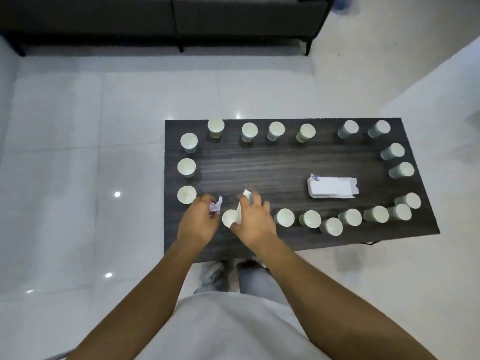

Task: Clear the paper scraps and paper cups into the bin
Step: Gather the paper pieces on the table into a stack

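Note:
Several white paper cups, such as one (189, 141) at the far left, stand in a ring on the dark wooden table (272, 167). My left hand (198, 222) pinches a crumpled purple-marked paper scrap (216, 206) at the table's near left. My right hand (253, 219) grips a white paper scrap (240, 209) just above a cup (230, 219) that stands between both hands. A stack of white paper slips (332, 187) lies at the table's middle right. No bin is in view.
A dark sofa (166, 19) stands across the glossy white tiled floor (78, 152). My legs and shoes (215, 274) are under the table's near edge. A white wall (441, 81) runs along the right.

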